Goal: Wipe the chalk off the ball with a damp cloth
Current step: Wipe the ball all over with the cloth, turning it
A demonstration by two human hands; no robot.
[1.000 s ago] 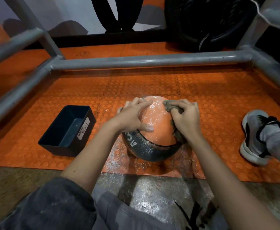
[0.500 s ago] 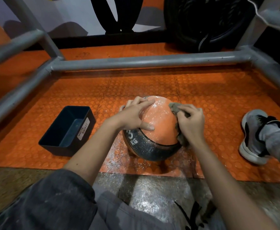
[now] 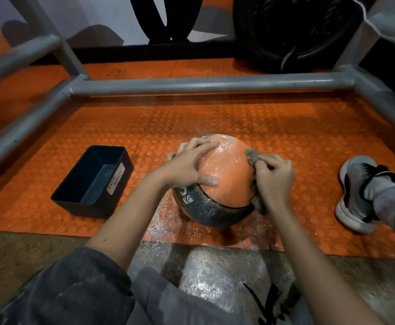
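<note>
1. One dark open-topped bin [image 3: 91, 184] sits at left on the orange studded floor mat [image 3: 215, 118]. One white label [image 3: 116, 181] on its right wall reads "WASTE BASKET".
2. One left hand [image 3: 189, 167] lies palm down on the upper left of the ball. The fingers are spread and straight, and the thumb lies across the orange panel. It presses on the ball and grips nothing.
3. One ball [image 3: 227, 174] rests on the mat to the right of the bin, not touching it.
   - It has an orange panel on top and a dark band below.
   - White writing on the band reads "KG". The digit above it is partly covered by the left hand and cannot be read.
   - White chalk specks cover the orange panel, densest near the top. Chalk dust also lies on the mat in front of the ball.
4. One grey-brown cloth [image 3: 252, 156] is bunched against the ball's right side. Its ends show above and below the right hand.
5. One right hand [image 3: 274, 174] has its fingers curled, gripping the cloth and holding it to the ball.
6. One grey shoe [image 3: 353, 184] with a white sole is at far right on the mat, well apart from the ball.
7. One grey metal tube frame [image 3: 191, 84] runs behind the ball and along both sides.
</note>
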